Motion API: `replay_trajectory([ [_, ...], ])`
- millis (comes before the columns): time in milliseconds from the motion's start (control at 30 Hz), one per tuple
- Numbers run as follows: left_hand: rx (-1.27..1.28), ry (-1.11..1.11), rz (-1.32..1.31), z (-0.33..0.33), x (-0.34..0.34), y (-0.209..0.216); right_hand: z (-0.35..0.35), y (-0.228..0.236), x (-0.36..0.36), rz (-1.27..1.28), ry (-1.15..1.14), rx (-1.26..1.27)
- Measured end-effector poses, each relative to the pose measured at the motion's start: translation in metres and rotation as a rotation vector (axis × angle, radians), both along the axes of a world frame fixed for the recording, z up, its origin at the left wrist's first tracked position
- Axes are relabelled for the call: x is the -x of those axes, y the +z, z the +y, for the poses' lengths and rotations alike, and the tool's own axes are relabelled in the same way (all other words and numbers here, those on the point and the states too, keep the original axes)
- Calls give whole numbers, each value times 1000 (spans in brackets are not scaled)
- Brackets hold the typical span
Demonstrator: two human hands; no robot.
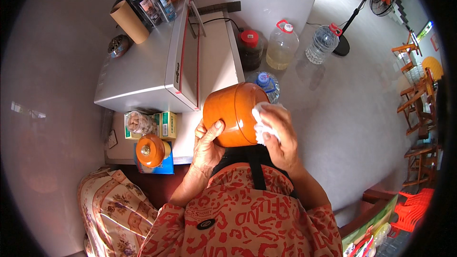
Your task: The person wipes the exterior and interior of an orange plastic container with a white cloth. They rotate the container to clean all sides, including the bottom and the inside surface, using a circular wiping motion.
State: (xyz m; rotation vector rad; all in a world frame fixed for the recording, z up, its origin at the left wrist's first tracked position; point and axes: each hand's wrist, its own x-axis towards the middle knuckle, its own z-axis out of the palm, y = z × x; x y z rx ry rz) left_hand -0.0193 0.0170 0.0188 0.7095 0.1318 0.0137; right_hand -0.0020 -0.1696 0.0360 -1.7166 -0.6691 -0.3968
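Observation:
A glossy orange-brown round canister (223, 112) is held up on its side in front of my body. My left hand (208, 143) grips it from the left, with the thumb on its near side. Against the right end of the canister, my right hand (281, 135) presses a crumpled white cloth (261, 121); the fingers are closed round it. Below and to the left, an orange lid with a metal knob (148, 150) rests on a yellowish container over a blue box (164, 165). What the canister holds, if anything, is hidden.
A silver cabinet-like appliance (138, 76) stands on the table, carrying bottles (159, 0) and a cardboard tube (129, 21). A jar (139, 123) and small boxes (168, 124) sit before it. Large plastic jugs (282, 47) and a fan (352, 24) stand on the floor; wooden stools (416, 100) line the right.

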Motion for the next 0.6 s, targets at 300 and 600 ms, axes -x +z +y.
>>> replay_trajectory([
  [300, -165, -56, -80, -14, 3, 3, 7, 9, 9, -454, -186, 410],
  [600, -268, -111, -69, -15, 8, -3, 16, 29, -42, -296, -160, 459],
])
